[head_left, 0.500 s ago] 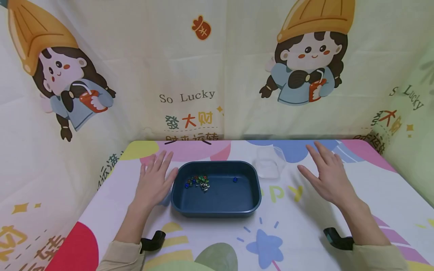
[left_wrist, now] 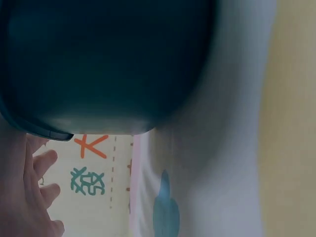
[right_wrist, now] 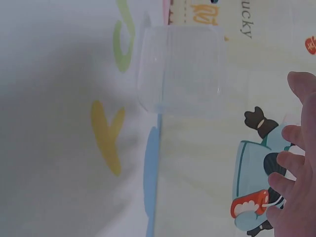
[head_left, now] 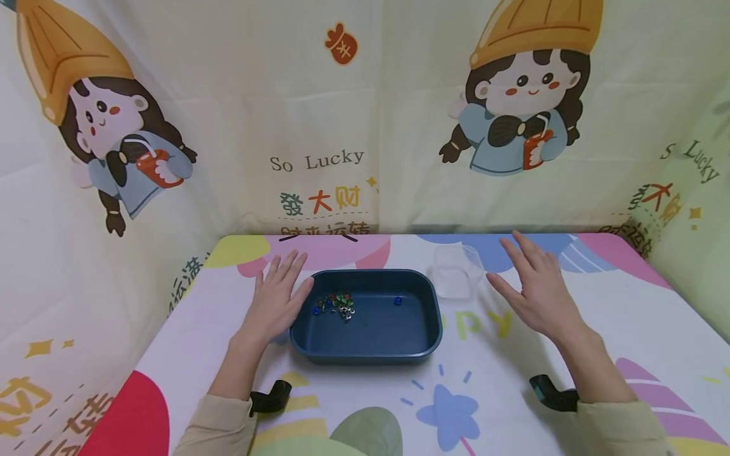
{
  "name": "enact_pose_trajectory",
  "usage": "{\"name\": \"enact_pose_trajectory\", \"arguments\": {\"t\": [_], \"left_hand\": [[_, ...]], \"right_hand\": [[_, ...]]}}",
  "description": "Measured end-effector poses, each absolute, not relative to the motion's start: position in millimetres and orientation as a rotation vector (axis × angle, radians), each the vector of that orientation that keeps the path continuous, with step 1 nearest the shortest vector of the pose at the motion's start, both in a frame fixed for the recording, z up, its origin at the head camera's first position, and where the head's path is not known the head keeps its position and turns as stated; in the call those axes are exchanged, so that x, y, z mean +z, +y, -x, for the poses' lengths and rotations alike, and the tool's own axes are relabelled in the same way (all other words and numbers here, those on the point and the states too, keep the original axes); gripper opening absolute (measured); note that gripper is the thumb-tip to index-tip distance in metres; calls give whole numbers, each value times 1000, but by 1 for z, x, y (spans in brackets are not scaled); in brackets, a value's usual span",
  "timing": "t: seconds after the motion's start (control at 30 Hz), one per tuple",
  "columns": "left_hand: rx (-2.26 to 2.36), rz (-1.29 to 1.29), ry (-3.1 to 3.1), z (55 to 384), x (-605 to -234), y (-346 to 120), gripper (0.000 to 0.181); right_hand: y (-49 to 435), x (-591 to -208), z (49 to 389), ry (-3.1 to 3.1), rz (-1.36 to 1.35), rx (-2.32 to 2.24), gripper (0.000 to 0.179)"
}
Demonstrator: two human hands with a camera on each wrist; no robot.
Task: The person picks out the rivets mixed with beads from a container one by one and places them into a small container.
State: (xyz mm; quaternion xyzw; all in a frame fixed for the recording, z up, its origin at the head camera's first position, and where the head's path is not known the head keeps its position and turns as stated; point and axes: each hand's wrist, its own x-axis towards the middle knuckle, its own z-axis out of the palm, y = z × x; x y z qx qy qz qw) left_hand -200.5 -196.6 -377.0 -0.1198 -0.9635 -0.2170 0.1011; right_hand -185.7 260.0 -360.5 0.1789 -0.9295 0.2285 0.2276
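Observation:
A dark blue tray (head_left: 371, 339) stands in the middle of the table in the head view. At its left end lies a small heap of coloured and silvery beads (head_left: 341, 303); a single blue bead (head_left: 398, 301) is apart on the right. My left hand (head_left: 275, 305) hovers by the tray's left rim, fingers spread, holding nothing; whether the thumb touches the rim I cannot tell. To the right, my right hand (head_left: 538, 301) is raised with extended fingers and holds nothing. It is nearest to a clear plastic box (head_left: 456, 278), which stands behind the tray's right end.
A patterned cloth covers the table (head_left: 490, 380). Behind it hangs a printed curtain (head_left: 410, 126), which also runs down both sides. Black wrist cameras (head_left: 272, 398) sit at both sleeve cuffs, low over the table.
My left hand has moved right, closer to the tray's left rim. My right hand has shifted left towards the clear box. The tray and beads stay where they were.

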Motion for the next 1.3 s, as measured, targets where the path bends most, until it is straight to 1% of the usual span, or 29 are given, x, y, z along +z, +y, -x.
{"name": "enact_pose_trajectory", "arguments": {"t": [0.53, 0.7, 1.03, 1.3], "left_hand": [[-1121, 505, -2754, 216, -384, -188, 55], [-1261, 506, -2732, 215, -386, -187, 52], [-1482, 522, -2688, 214, -390, -187, 51], [-1612, 519, -2656, 214, -393, -190, 49]], "right_hand": [[241, -353, 194, -2575, -494, 628, 72], [235, -352, 196, -2539, -525, 637, 71], [224, -348, 198, -2616, -497, 682, 72], [212, -345, 199, -2620, -537, 717, 69]]}}
